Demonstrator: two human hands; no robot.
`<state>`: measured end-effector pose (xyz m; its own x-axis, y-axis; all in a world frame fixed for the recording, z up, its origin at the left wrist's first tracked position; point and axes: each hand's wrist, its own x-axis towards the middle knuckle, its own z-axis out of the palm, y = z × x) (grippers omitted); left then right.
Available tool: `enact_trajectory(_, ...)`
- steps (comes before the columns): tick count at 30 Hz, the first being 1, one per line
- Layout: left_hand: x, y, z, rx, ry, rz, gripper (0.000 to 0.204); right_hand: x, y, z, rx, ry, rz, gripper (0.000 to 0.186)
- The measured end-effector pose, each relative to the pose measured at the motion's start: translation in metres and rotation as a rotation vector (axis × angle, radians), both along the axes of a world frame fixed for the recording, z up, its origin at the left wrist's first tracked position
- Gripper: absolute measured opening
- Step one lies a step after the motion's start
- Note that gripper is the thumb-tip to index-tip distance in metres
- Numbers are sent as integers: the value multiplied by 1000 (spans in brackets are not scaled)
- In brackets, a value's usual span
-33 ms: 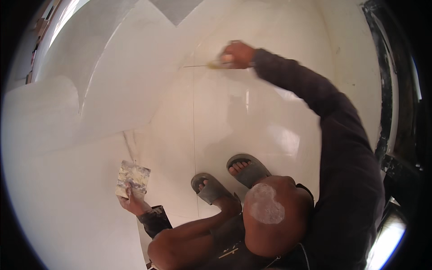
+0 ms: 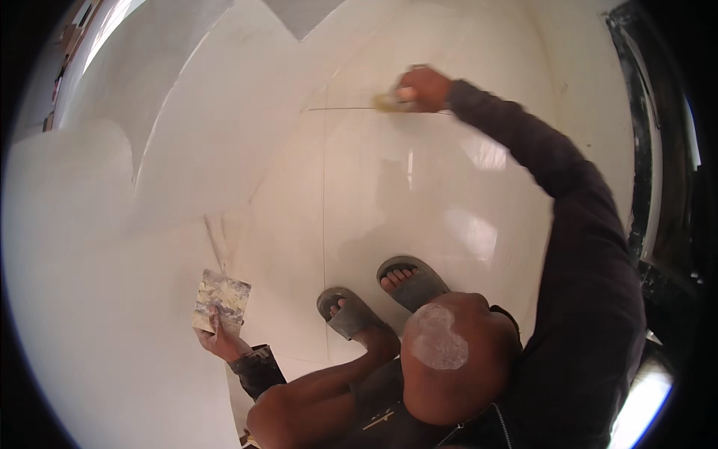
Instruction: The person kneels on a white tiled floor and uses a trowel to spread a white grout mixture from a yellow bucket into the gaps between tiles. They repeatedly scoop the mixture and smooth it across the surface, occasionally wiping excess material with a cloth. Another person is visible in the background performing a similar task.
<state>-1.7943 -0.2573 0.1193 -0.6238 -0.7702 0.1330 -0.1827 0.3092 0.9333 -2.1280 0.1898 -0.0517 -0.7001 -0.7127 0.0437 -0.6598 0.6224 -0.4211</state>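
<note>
My left hand [image 2: 221, 338] is closed on a square flat board [image 2: 226, 290], thumb on top; pale and dark paste is smeared over its face. It is held at the lower left, beside my bent knee. Far ahead, my right hand [image 2: 425, 88] is closed round a small, flat, yellowish piece [image 2: 384, 102], blurred by motion, so its exact kind cannot be made out. That piece is down at the glossy cream tiled floor [image 2: 419, 194], over the dark joint line [image 2: 336, 109] that runs crosswise.
A smooth whitish wall-like surface [image 2: 82, 299] takes up the left side. My sandalled feet [image 2: 411, 280] stand on the tiles near a lengthwise joint. At the right are a pale wall [image 2: 587, 112] and a dark, paint-marked frame [image 2: 636, 142]. A grey pointed shape [image 2: 299, 19] shows at the top.
My right hand has moved to the right along the crosswise joint with the yellowish piece, and more of the dark line shows to its left. My left hand and board are almost unmoved.
</note>
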Motion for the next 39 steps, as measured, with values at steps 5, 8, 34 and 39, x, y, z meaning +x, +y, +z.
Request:
enact_trajectory(5, -11, 3, 10, 58, -145, 10, 28, -17, 25, 36, 211, 17, -15, 25)
enact_trajectory(8, -23, 14, -6, 81, -127, -19, 30, -28, -75, -15, -323, 185, 39, 25)
enact_trajectory(34, 6, -41, -23, 87, -53, -85, 36, 107, 210, 46, 667, -180, -539, 25)
enact_trajectory(39, 4, -50, -32, 109, -20, -151, 31, 56, 16, 25, 72, 9, -189, 28)
